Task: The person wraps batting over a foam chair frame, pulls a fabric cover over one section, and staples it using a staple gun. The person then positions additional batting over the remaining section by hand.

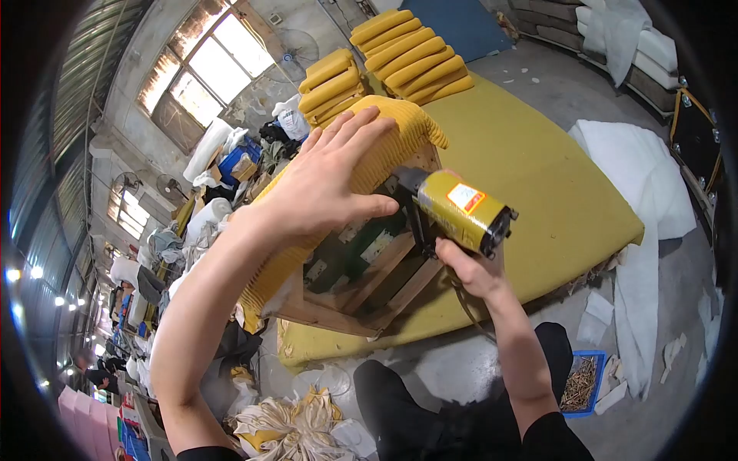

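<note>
– What's in the right grip (pixel 465 267)?
– An olive cylindrical tool (pixel 453 201), beside the wooden frame (pixel 330 316); the left grip (pixel 327 180) spreads wide over ribbed yellow fabric (pixel 413 121)
– Anything crowding?
– Stacked yellow cushions (pixel 415 61), farther back on the olive padded desk (pixel 530 146)

one wide, tilted head view, forward and down, near a wooden frame (pixel 380 273)

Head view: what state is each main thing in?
Left hand: open, fingers spread over the ribbed cover.
Right hand: closed around the power tool.
Power tool: gripped; running or not, cannot tell.
Ribbed cover: on the wooden frame.
Wooden frame: slatted inside exposed.
Yellow cushions: stacked.
Blue tray: holding brown pieces.
White padding: loose sheet.
Lamps: lit.
</note>
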Demonstrator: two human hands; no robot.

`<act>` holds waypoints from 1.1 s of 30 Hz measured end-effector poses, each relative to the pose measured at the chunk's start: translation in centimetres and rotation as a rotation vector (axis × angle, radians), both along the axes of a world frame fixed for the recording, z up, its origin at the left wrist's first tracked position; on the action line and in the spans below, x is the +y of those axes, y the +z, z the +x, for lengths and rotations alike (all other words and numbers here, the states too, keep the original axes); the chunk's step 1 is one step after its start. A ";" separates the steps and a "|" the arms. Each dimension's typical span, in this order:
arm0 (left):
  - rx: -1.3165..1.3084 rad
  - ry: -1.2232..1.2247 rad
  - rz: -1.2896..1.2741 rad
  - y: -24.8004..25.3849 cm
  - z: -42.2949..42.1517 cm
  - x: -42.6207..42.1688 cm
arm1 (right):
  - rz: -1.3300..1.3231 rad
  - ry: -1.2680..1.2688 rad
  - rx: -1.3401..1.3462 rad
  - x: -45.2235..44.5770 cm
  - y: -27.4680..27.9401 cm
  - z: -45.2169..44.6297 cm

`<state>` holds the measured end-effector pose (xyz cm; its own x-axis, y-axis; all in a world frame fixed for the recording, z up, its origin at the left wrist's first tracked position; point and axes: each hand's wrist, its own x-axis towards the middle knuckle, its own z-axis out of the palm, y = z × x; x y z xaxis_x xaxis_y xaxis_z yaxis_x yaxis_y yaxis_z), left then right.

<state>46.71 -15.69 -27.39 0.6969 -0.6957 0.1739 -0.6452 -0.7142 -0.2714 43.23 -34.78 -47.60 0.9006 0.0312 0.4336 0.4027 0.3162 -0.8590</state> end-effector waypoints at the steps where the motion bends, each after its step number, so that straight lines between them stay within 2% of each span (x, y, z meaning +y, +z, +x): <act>1: -0.007 0.002 0.002 1.0 0.4 0.8 | 0.035 -0.052 -0.087 0.3 0.5 0.4; 3: 0.652 0.025 -0.443 3.4 1.9 3.5 | -0.023 -0.143 -0.219 0.5 1.1 1.4; 4: 0.695 0.084 -0.569 4.2 1.8 4.9 | -0.015 -0.139 -0.218 0.6 1.4 1.5; 5: 0.531 0.132 -0.458 4.2 2.9 6.7 | 0.006 -0.123 -0.221 0.8 1.8 1.8; 8: 0.322 0.135 -0.254 1.1 1.9 8.1 | -0.031 -0.107 -0.147 1.0 1.3 1.7; 9: 0.313 0.138 -0.200 1.5 0.4 7.2 | -0.090 -0.114 -0.069 1.0 1.0 1.8; 10: 0.304 0.150 -0.184 1.5 -0.6 6.8 | -0.001 -0.140 -0.165 1.4 1.5 1.6; 12: 0.310 0.174 -0.164 1.1 -2.5 6.1 | 0.015 -0.178 -0.163 2.3 1.5 1.4; 14: 0.109 0.228 0.066 0.5 -4.1 5.2 | -0.013 -0.196 -0.113 2.4 1.0 1.2; 15: 0.118 0.236 0.064 0.2 -4.8 5.0 | -0.015 -0.187 -0.105 2.5 1.0 1.0; 17: -0.032 0.243 0.184 -0.4 -5.3 4.5 | -0.027 -0.153 -0.082 2.3 1.1 1.0; 19: -0.059 0.193 0.154 -1.2 -5.3 4.6 | -0.017 -0.126 -0.076 2.2 -0.2 1.0; 21: -0.123 0.174 0.181 -1.3 -5.2 4.1 | -0.104 0.005 0.090 2.0 -1.3 0.9; 22: -0.126 0.174 0.179 -1.3 -5.0 4.1 | -0.015 -0.064 -0.100 2.5 -1.8 0.9; 23: -0.138 0.151 0.169 -1.4 -4.8 4.2 | -0.012 -0.010 -0.092 2.6 -2.8 1.0; 25: -0.149 0.127 0.160 -1.4 -4.5 4.4 | -0.045 -0.042 -0.321 2.9 -2.9 1.4; 26: -0.143 0.117 0.143 -1.3 -4.5 4.4 | -0.044 -0.042 -0.318 3.0 -2.9 1.8; 28: -0.133 0.104 0.127 -1.5 -4.7 4.3 | -0.121 -0.131 -0.443 2.9 -2.9 2.5; 29: -0.132 0.103 0.118 -1.5 -4.7 4.3 | -0.122 -0.134 -0.442 2.8 -2.7 2.4; 31: -0.137 0.104 0.107 -1.4 -4.7 4.4 | -0.059 0.055 -0.177 2.8 -2.1 2.1; 33: -0.142 0.109 0.104 -1.6 -4.6 4.4 | -0.047 0.062 -0.160 3.0 -1.8 2.0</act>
